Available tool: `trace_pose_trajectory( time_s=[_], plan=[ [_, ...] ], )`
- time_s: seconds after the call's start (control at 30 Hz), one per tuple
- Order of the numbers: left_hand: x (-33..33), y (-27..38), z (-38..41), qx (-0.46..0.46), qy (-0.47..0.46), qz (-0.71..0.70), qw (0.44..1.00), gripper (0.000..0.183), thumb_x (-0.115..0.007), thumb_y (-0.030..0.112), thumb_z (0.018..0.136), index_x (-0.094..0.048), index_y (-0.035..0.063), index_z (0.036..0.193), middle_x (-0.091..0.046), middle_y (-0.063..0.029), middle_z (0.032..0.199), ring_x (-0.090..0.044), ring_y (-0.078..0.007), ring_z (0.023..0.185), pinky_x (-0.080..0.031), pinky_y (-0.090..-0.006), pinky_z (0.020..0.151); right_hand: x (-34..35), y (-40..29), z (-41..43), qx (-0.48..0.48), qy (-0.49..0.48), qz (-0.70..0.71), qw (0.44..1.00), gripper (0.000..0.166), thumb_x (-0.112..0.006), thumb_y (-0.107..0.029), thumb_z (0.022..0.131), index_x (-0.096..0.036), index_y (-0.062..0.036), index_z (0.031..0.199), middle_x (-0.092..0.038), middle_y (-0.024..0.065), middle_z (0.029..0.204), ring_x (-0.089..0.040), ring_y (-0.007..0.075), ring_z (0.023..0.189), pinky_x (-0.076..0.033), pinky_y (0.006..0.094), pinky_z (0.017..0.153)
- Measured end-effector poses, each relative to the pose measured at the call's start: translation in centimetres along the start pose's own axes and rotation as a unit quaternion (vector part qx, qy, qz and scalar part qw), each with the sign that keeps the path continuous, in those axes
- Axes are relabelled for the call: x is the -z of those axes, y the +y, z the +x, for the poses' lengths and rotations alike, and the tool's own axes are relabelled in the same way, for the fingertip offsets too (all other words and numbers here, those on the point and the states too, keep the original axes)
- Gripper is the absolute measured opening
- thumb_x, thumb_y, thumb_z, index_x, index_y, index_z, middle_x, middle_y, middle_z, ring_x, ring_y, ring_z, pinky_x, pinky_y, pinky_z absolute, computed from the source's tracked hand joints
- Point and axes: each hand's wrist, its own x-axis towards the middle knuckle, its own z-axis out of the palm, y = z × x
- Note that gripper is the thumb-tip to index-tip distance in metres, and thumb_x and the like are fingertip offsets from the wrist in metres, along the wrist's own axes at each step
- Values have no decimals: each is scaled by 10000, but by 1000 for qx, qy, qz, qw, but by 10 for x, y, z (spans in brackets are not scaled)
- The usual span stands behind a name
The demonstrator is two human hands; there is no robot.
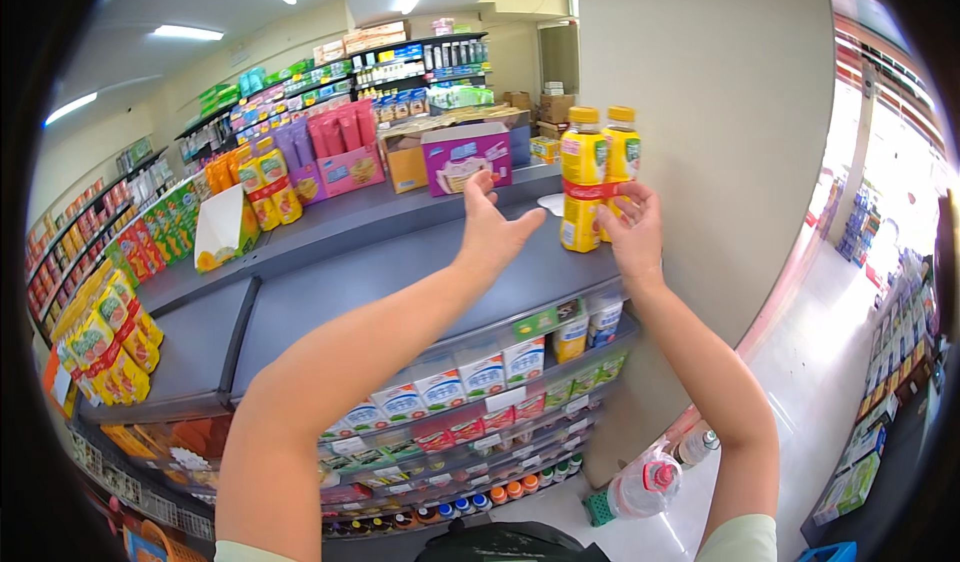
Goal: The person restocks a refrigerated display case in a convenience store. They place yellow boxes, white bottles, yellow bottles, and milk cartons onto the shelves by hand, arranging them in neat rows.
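Note:
A pack of two yellow drink bottles (581, 221) with yellow caps, bound by a red band, stands upright at the right end of the grey shelf top (360, 284), near the pale wall. My right hand (637, 239) is at the pack's right side, thumb and fingers on the bottle at the band. Raised above the shelf top, my left hand (487, 224) holds nothing, its fingers spread towards the pack. A small white flat item (552, 203) lies partly behind the bottles. The far bottle's lower part is hidden by my right hand.
Along the raised back ledge stand a purple box (469, 158), a pink box (351, 173), another yellow bottle pack (271, 187) and an open display carton (225, 232). More yellow bottle packs (112, 337) are at far left. Milk cartons (480, 374) fill the shelf below. A large plastic bottle (645, 491) is on the floor.

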Motion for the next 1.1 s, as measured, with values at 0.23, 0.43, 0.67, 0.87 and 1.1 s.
trace_pose_trajectory(
  time_s=[0.23,0.43,0.67,0.87,1.1],
  plan=[
    [-93,-3,11,126,-35,22,991,1007,-865,221,647,-216,40,1395,-342,-195,1414,-376,-298,1292,-390,-403,1028,54,57,41,-45,-28,-75,996,741,-766,-183,755,-350,1,1341,-414,198,1392,-391,327,1315,-347,430,1072],
    [-121,-15,22,108,-39,3,993,854,-829,73,690,-272,38,1337,-492,-158,1291,-535,-246,1145,-480,-363,941,52,82,67,-88,-77,-45,992,795,-792,-152,719,-343,10,1354,-392,204,1421,-368,307,1340,-334,405,1086],
    [-125,-41,26,79,-6,83,993,707,-818,165,709,-346,48,1223,-618,-177,1144,-609,-337,1079,-492,-387,891,35,75,81,-149,-191,31,970,681,-780,-61,718,-405,8,1283,-557,150,1245,-550,230,1161,-459,351,967],
    [-124,-11,19,94,-25,115,989,656,-800,68,723,-367,31,1214,-582,-153,1170,-586,-258,1095,-474,-367,933,42,98,81,-12,-155,-28,987,618,-804,-96,709,-446,-12,1206,-634,126,1120,-631,214,1025,-506,331,869],
    [-25,0,21,-58,-7,83,995,644,-792,73,735,-379,14,1226,-583,-132,1178,-572,-223,1114,-458,-349,951,-24,18,52,72,-150,-90,982,573,-833,-237,690,-492,-63,1116,-671,117,1050,-664,263,961,-515,369,824]
  ],
)
